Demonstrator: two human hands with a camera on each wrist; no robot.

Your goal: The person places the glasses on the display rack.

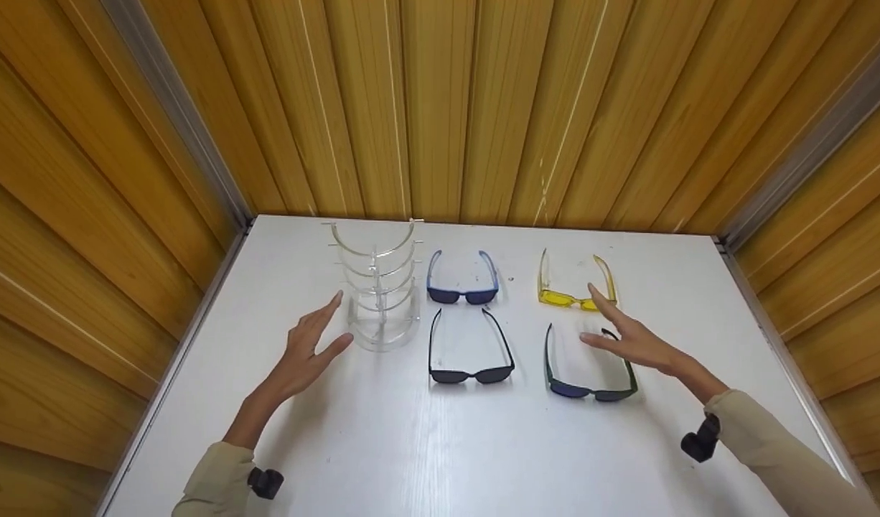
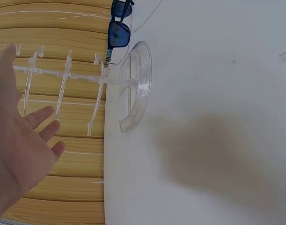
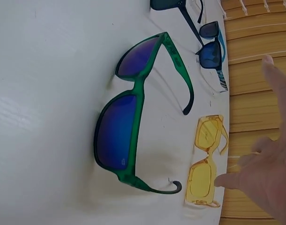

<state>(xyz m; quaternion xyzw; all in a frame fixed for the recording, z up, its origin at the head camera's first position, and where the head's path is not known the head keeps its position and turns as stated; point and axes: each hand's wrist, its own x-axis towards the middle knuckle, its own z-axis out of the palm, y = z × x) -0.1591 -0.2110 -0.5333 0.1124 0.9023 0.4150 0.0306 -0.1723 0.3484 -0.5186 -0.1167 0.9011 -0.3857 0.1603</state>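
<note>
Left hand (image 1: 302,359), right hand (image 1: 637,345): fingers apart, holding nothing | clear rack (image 1: 382,301) beside left fingers: bare | four sunglasses (image 1: 493,375) rightward: none lifted yet

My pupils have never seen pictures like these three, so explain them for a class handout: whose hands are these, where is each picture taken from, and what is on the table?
There is no robot here: a person works with two bare hands. The widest picture comes from a camera on the head, looking forward and down. The other two come from cameras on the wrists, one beside each hand.

On the white table stands a clear display stand with several curved bars. To its right lie four pairs of glasses, arms unfolded: blue, black, yellow and green.

Neither hand holds anything. The left hand is beside the stand; the right hand is near the yellow and green pairs.
</note>
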